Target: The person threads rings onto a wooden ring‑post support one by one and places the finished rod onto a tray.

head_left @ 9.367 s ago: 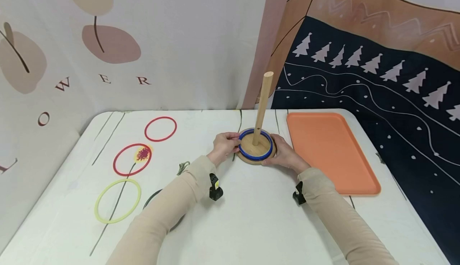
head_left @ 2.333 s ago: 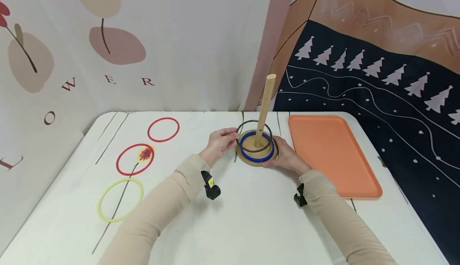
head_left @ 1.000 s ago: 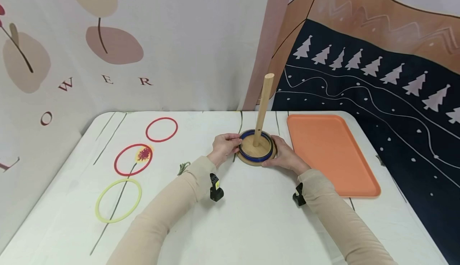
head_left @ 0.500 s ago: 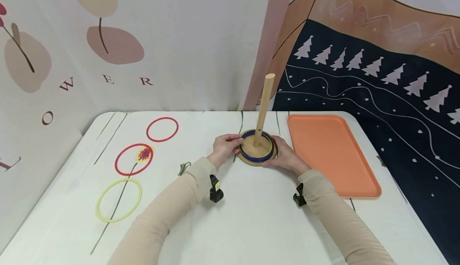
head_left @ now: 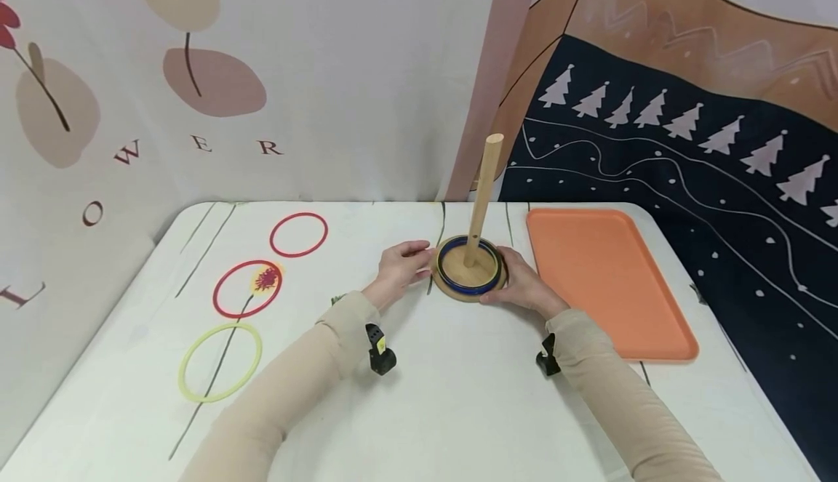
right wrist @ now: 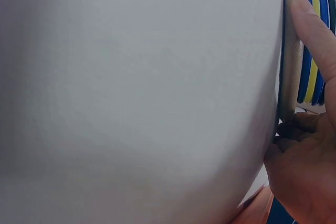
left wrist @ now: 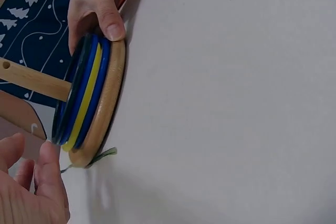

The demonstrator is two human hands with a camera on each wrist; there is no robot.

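Observation:
A wooden ring-toss stand (head_left: 482,198) with an upright post stands at mid-table. Round its post lie stacked rings: in the left wrist view a dark green ring (left wrist: 76,103) is outermost, with blue and yellow rings (left wrist: 86,98) beneath it, against the wooden base (left wrist: 113,85). My right hand (head_left: 526,283) grips the base's right edge, thumb on the near rim; in the right wrist view the fingers curl at its edge. My left hand (head_left: 401,271) is just left of the base, fingers loosely bent, holding nothing. Whether its fingertips touch the base, I cannot tell.
On the left of the white-covered table lie two red rings (head_left: 271,241) and a pale yellow ring (head_left: 185,379). An orange tray (head_left: 609,286) lies to the right of the stand. Printed cloth walls rise behind the table and on both sides.
The dark ring, earlier on the table under my left arm, was brought over the stand and lowered onto the stack. My left hand has let go and moved slightly left. The right hand stays put.

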